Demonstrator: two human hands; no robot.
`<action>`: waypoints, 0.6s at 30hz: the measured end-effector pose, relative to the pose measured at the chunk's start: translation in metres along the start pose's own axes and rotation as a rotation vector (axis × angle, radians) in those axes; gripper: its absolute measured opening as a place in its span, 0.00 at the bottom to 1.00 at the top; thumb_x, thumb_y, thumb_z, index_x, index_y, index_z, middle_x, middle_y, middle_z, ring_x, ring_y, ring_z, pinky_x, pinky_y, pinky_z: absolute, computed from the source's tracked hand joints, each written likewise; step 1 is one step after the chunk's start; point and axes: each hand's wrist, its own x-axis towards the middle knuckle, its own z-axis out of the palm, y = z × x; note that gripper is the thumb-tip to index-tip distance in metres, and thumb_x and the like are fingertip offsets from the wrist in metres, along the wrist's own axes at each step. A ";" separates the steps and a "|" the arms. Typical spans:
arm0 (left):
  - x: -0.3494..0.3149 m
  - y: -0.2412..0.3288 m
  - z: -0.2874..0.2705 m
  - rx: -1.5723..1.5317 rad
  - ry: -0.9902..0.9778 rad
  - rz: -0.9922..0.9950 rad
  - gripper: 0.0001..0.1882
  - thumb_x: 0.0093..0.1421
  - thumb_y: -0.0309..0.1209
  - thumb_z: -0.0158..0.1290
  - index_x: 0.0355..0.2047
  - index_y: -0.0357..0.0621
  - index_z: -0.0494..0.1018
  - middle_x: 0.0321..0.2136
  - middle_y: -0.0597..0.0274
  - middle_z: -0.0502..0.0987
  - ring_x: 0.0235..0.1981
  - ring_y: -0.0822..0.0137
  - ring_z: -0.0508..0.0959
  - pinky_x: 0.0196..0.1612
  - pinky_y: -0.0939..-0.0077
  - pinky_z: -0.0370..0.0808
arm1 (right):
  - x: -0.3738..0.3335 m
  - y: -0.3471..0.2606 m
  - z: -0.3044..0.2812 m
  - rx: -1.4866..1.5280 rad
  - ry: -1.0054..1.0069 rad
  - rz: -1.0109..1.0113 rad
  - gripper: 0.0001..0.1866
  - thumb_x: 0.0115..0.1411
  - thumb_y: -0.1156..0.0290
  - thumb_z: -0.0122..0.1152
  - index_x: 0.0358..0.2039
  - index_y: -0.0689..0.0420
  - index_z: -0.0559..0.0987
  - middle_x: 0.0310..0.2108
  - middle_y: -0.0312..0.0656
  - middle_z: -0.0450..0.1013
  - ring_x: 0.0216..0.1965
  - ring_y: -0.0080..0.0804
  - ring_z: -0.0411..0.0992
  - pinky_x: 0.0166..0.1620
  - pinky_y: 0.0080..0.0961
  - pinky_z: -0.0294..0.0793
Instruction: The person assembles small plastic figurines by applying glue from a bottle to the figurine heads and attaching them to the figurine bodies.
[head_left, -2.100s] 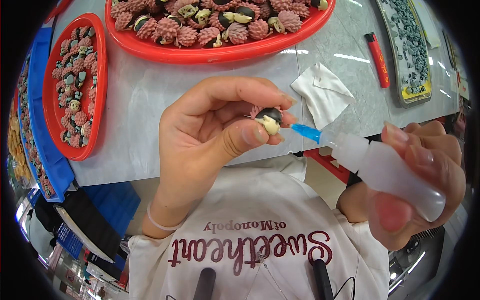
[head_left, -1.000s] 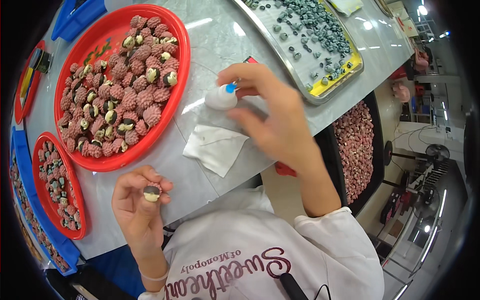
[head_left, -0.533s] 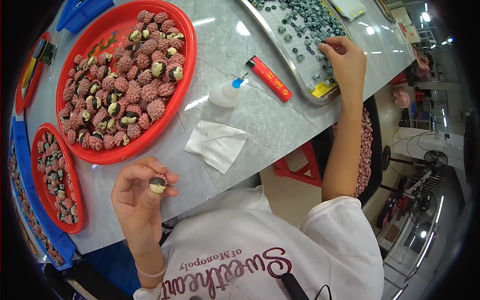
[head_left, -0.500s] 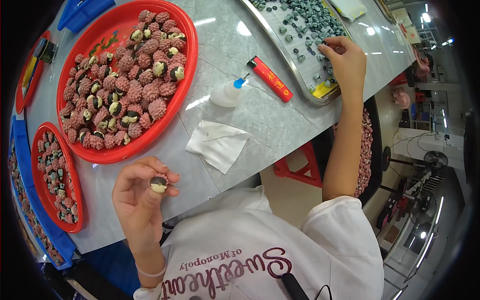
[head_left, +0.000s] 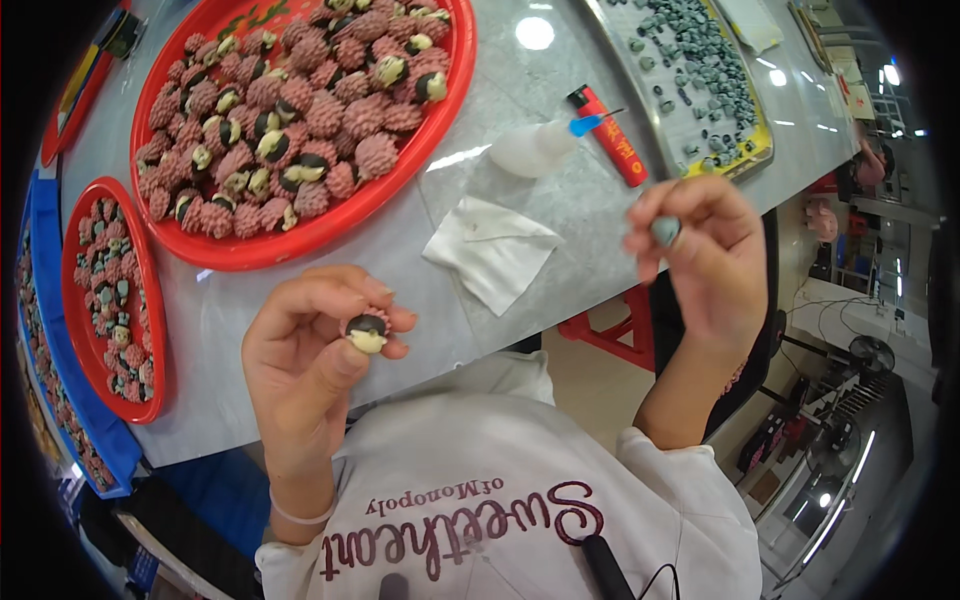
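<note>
In my left hand (head_left: 300,355), thumb and fingers pinch a small figurine (head_left: 367,335) with a ridged pink top, a black band and a cream face-like part. My right hand (head_left: 715,260) is raised over the table's near edge, somewhat blurred, and its fingertips hold a small grey-green piece (head_left: 665,230). Similar grey-green pieces (head_left: 700,70) lie scattered in a metal tray (head_left: 634,85) at the far right. A large red tray (head_left: 225,257) beyond my left hand is heaped with pink figurines (head_left: 320,110), several showing black and cream parts.
Between the trays lie a white squeeze bottle (head_left: 530,150) with a blue tip, a red lighter (head_left: 612,140) and a white cloth (head_left: 490,250). At left are a smaller red tray (head_left: 150,405) of figurines and a blue tray (head_left: 118,465). A red stool (head_left: 625,328) stands below the table.
My right hand has come back from the metal tray toward me, carrying a grey-green piece. My left hand still holds the figurine. The view has shifted, so the table's things appear displaced.
</note>
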 end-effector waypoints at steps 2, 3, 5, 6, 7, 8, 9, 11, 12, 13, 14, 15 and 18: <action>0.001 0.000 -0.001 0.001 -0.004 0.002 0.12 0.51 0.24 0.51 0.34 0.33 0.64 0.34 0.50 0.67 0.34 0.62 0.73 0.34 0.76 0.74 | -0.005 0.010 0.014 0.209 -0.098 0.126 0.11 0.46 0.83 0.51 0.33 0.67 0.69 0.34 0.56 0.68 0.33 0.36 0.71 0.31 0.23 0.73; 0.001 -0.001 -0.001 -0.012 -0.024 0.008 0.12 0.51 0.24 0.51 0.35 0.33 0.64 0.35 0.50 0.67 0.34 0.61 0.73 0.34 0.76 0.74 | -0.005 0.017 0.019 0.221 -0.101 0.134 0.11 0.46 0.83 0.51 0.33 0.67 0.69 0.34 0.56 0.68 0.33 0.36 0.71 0.31 0.23 0.73; 0.001 -0.002 -0.003 -0.019 -0.034 0.009 0.12 0.51 0.25 0.51 0.35 0.33 0.64 0.35 0.49 0.67 0.35 0.61 0.73 0.35 0.76 0.74 | -0.005 0.030 0.029 0.394 -0.207 0.127 0.12 0.46 0.82 0.52 0.34 0.67 0.70 0.35 0.53 0.67 0.32 0.32 0.70 0.31 0.20 0.72; 0.000 -0.002 -0.003 -0.023 -0.044 0.011 0.12 0.50 0.25 0.51 0.35 0.33 0.65 0.35 0.49 0.67 0.35 0.61 0.73 0.35 0.76 0.74 | -0.005 0.034 0.032 0.404 -0.211 0.136 0.12 0.46 0.82 0.52 0.34 0.67 0.70 0.35 0.53 0.67 0.32 0.32 0.70 0.31 0.20 0.72; -0.001 -0.002 -0.004 -0.028 -0.054 0.013 0.12 0.50 0.25 0.51 0.35 0.32 0.65 0.36 0.49 0.67 0.35 0.60 0.73 0.36 0.75 0.74 | -0.004 0.038 0.035 0.400 -0.218 0.140 0.12 0.46 0.81 0.53 0.34 0.66 0.70 0.35 0.51 0.67 0.32 0.31 0.69 0.31 0.18 0.71; -0.002 -0.002 -0.004 -0.022 -0.043 0.010 0.12 0.50 0.25 0.51 0.35 0.32 0.65 0.36 0.49 0.67 0.35 0.60 0.73 0.36 0.75 0.74 | -0.004 0.041 0.038 0.396 -0.224 0.143 0.12 0.46 0.81 0.53 0.34 0.66 0.70 0.36 0.50 0.66 0.31 0.29 0.68 0.31 0.17 0.70; -0.002 -0.003 -0.004 -0.030 -0.053 0.018 0.13 0.50 0.25 0.51 0.35 0.32 0.65 0.36 0.49 0.67 0.36 0.60 0.73 0.36 0.75 0.74 | -0.003 0.042 0.039 0.404 -0.230 0.150 0.12 0.46 0.81 0.53 0.34 0.66 0.70 0.36 0.50 0.66 0.31 0.29 0.68 0.31 0.17 0.70; -0.002 -0.002 -0.005 -0.033 -0.053 0.027 0.13 0.50 0.25 0.51 0.36 0.32 0.65 0.36 0.49 0.67 0.36 0.60 0.73 0.36 0.75 0.74 | -0.002 0.043 0.043 0.292 -0.144 0.135 0.12 0.46 0.80 0.54 0.34 0.65 0.71 0.35 0.48 0.67 0.31 0.27 0.68 0.30 0.15 0.69; -0.002 -0.003 -0.007 -0.032 -0.082 0.043 0.13 0.50 0.25 0.51 0.36 0.32 0.65 0.37 0.49 0.67 0.35 0.60 0.74 0.36 0.74 0.74 | -0.002 0.042 0.045 0.296 -0.149 0.141 0.12 0.46 0.80 0.54 0.34 0.65 0.71 0.35 0.48 0.67 0.31 0.27 0.68 0.30 0.15 0.69; -0.002 -0.004 -0.007 -0.031 -0.111 0.058 0.13 0.50 0.25 0.52 0.36 0.31 0.65 0.37 0.49 0.67 0.35 0.60 0.74 0.36 0.74 0.74 | -0.001 0.039 0.046 0.280 -0.137 0.196 0.12 0.46 0.80 0.55 0.34 0.65 0.71 0.34 0.48 0.67 0.31 0.26 0.69 0.31 0.15 0.70; -0.003 -0.004 -0.007 -0.030 -0.103 0.058 0.13 0.50 0.25 0.52 0.36 0.31 0.65 0.37 0.49 0.67 0.35 0.60 0.74 0.36 0.74 0.74 | -0.001 0.037 0.049 0.263 -0.126 0.250 0.12 0.46 0.80 0.55 0.34 0.66 0.71 0.34 0.47 0.68 0.31 0.26 0.69 0.31 0.15 0.70; -0.003 -0.002 -0.006 -0.022 -0.090 0.051 0.14 0.50 0.25 0.52 0.36 0.31 0.65 0.36 0.49 0.67 0.35 0.60 0.74 0.35 0.75 0.74 | 0.000 0.037 0.052 0.267 -0.130 0.256 0.12 0.46 0.80 0.55 0.34 0.66 0.71 0.34 0.47 0.68 0.31 0.26 0.69 0.31 0.15 0.70; -0.003 0.000 -0.003 0.017 -0.056 0.015 0.18 0.48 0.32 0.54 0.36 0.34 0.65 0.36 0.51 0.67 0.32 0.64 0.74 0.32 0.81 0.73 | 0.002 0.038 0.063 0.223 -0.086 0.212 0.13 0.45 0.74 0.60 0.31 0.64 0.70 0.31 0.46 0.64 0.25 0.24 0.64 0.23 0.13 0.66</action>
